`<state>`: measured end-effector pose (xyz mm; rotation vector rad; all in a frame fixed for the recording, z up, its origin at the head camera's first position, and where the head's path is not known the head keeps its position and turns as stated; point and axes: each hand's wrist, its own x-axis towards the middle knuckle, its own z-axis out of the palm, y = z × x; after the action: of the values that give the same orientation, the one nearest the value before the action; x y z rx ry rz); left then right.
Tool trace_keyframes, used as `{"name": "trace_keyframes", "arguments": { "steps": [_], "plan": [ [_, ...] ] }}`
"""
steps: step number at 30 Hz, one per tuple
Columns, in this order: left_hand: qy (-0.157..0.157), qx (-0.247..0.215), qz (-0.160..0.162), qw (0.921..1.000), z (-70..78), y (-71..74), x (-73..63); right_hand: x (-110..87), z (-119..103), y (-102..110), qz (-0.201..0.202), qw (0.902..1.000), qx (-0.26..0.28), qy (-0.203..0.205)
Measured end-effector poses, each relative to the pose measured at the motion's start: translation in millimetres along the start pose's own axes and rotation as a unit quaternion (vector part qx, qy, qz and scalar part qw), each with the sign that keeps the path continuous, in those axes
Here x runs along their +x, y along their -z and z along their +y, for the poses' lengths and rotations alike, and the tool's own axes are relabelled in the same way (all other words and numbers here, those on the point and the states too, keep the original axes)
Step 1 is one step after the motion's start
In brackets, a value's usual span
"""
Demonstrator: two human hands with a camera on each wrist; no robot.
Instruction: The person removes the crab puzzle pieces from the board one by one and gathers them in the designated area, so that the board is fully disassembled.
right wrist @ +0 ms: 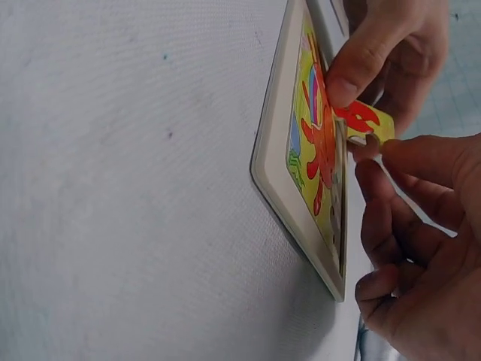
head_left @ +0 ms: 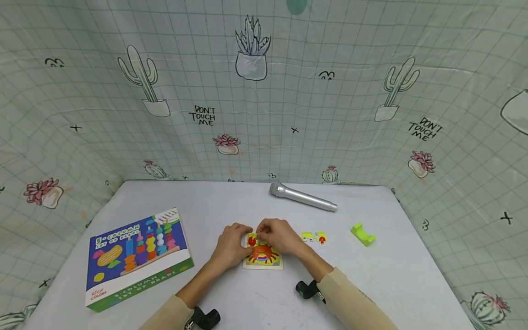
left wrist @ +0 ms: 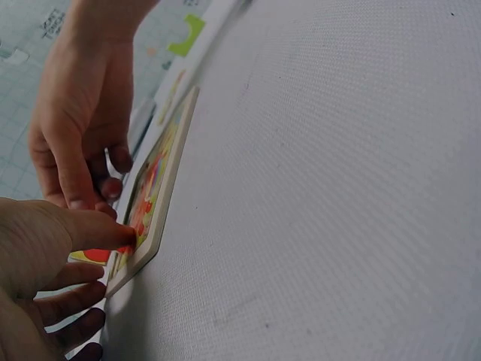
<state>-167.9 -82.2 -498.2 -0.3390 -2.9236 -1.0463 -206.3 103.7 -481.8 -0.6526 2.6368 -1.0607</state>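
A crab puzzle board (head_left: 262, 267) with a pale wooden rim lies on the table between both hands. Above its far left part is a tilted puzzle piece (right wrist: 363, 119), yellow with a red claw. My right hand (head_left: 277, 233) pinches that piece at its outer corner between thumb and finger, the other fingers curled. From the left, my left hand (head_left: 232, 245) has its thumb (left wrist: 113, 232) over the piece's inner edge and a finger on the other side, holding it as well. The thumb tip is close to the board; whether it touches the board is hard to tell.
Several loose yellow puzzle pieces (head_left: 313, 237) lie right of the board. Behind is a silver microphone (head_left: 305, 197); farther right sits a green curved block (head_left: 363, 234). A boxed bead set (head_left: 138, 259) stands at the left. A patterned cloth (head_left: 264, 101) hangs behind the table.
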Motion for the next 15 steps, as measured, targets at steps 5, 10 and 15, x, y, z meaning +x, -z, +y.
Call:
{"name": "trace_keyframes", "arguments": {
  "steps": [5, 10, 15],
  "plan": [
    [0.003, 0.000, -0.002, 1.0000, 0.3, 0.5, -0.1, -0.3, -1.8, 0.0, 0.000, 0.9999, 0.016, 0.004],
    [-0.002, 0.003, 0.000, 1.0000, -0.3, 0.5, 0.5, -0.6, -2.2, 2.0, 0.011, 0.9998, 0.016, 0.000],
    [-0.005, 0.007, -0.001, 1.0000, -0.3, 0.2, -0.4, -2.2, 0.4, 6.6, 0.024, 0.9996, 0.012, -0.008]
  ]
}}
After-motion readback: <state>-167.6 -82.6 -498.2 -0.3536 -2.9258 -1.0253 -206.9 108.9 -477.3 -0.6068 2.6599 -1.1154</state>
